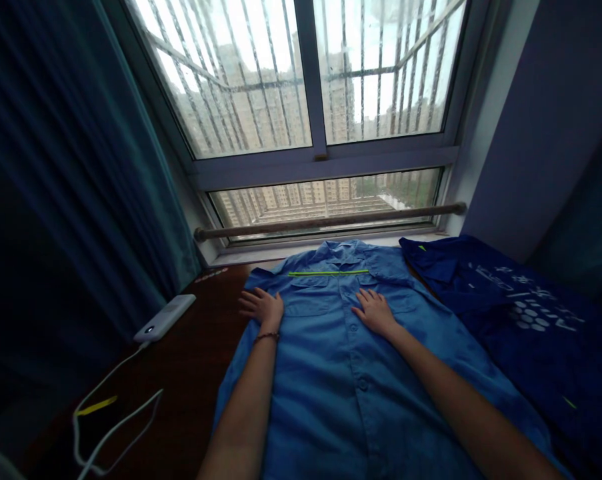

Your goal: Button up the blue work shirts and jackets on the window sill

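Note:
A light blue button-up shirt (311, 373) with a yellow-green stripe across the chest lies spread out front side up, its collar toward the window. My left hand (263, 307) rests on the shirt's left side near the chest pocket, fingers spread and flat. On the other side of the button line, my right hand (375, 312) lies palm down below the right pocket, fingers stretched out. Neither hand grips the cloth. Both forearms cover parts of the shirt's lower body.
A dark blue garment (481, 280) with white print lies at the right, beside the shirt. On the dark wooden surface (201, 353) at the left are a white power bank (165, 319) and a white cable (101, 383). A rail (331, 222) crosses before the window; a curtain (145, 220) hangs left.

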Action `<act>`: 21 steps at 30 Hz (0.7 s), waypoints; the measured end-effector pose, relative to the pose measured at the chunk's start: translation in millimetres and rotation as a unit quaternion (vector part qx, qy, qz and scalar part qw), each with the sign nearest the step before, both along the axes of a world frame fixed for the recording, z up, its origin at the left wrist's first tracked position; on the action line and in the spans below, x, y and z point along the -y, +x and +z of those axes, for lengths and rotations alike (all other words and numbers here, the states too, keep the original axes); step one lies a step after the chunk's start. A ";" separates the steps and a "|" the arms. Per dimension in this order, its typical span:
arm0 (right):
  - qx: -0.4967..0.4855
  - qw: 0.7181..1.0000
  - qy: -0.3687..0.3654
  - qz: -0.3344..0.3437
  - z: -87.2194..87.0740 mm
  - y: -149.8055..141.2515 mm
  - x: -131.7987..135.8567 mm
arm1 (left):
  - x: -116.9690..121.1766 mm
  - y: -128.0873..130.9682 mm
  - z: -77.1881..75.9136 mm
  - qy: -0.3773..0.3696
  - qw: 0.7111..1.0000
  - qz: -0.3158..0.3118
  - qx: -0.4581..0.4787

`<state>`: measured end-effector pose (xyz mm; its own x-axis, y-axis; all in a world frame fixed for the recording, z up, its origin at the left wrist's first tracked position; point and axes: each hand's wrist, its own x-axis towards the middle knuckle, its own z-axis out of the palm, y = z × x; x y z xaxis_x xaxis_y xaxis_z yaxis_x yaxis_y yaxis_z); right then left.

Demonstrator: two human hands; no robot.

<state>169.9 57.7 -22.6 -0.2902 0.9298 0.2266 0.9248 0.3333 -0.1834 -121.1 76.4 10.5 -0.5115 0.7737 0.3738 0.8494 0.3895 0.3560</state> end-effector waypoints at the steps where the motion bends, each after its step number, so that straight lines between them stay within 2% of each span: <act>1: -0.002 1.000 0.004 0.003 0.5 -0.7 -1.6 | -1.9 0.4 -2.9 0.003 1.000 -0.011 -0.010; 3: -0.008 1.000 -0.002 0.010 3.1 2.4 -8.5 | -7.0 6.9 -9.7 -0.012 0.995 -0.091 -0.042; 6: -0.018 0.999 -0.036 0.004 12.0 24.9 -28.6 | -11.9 15.0 -20.6 -0.075 0.968 -0.227 -0.074; 8: -0.025 0.998 -0.039 -0.030 20.6 48.6 -45.1 | -9.7 12.6 -26.7 -0.101 0.961 -0.248 -0.077; 9: -0.038 0.997 -0.026 -0.069 25.0 60.0 -52.8 | -6.8 9.2 -29.1 -0.104 0.961 -0.243 -0.078; 10: -0.070 0.988 0.001 -0.136 29.1 69.1 -59.6 | -3.1 4.8 -31.0 -0.104 0.962 -0.238 -0.082; 12: -0.154 0.945 0.061 -0.282 35.5 76.0 -69.1 | 5.3 -4.9 -33.2 -0.105 0.964 -0.230 -0.087; 13: -0.190 0.920 0.090 -0.331 37.2 72.7 -71.4 | 9.5 -9.4 -33.7 -0.107 0.964 -0.226 -0.088; 14: -0.213 0.910 0.112 -0.339 37.6 65.2 -72.1 | 13.4 -13.5 -33.7 -0.110 0.965 -0.222 -0.088; 15: -0.216 0.923 0.120 -0.294 36.7 54.3 -71.4 | 17.0 -17.0 -33.5 -0.112 0.965 -0.219 -0.087; 17: -0.184 0.971 0.098 -0.118 31.6 29.0 -67.7 | 22.8 -22.5 -32.5 -0.118 0.965 -0.216 -0.087; 19: -0.151 0.987 0.049 0.024 24.3 10.2 -64.3 | 27.6 -26.5 -31.6 -0.123 0.966 -0.211 -0.085; 20: -0.142 0.988 0.027 0.045 21.0 6.8 -63.9 | 29.8 -28.2 -31.3 -0.125 0.966 -0.208 -0.084; 21: -0.140 0.989 0.017 0.035 18.5 8.5 -64.4 | 32.0 -29.8 -31.2 -0.127 0.967 -0.205 -0.083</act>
<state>178.4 122.1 -4.1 -0.2741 0.9003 0.3381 0.8139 0.4045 -0.4171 -150.9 44.5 -20.7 -0.0909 0.9765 0.1953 0.9882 0.0642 0.1391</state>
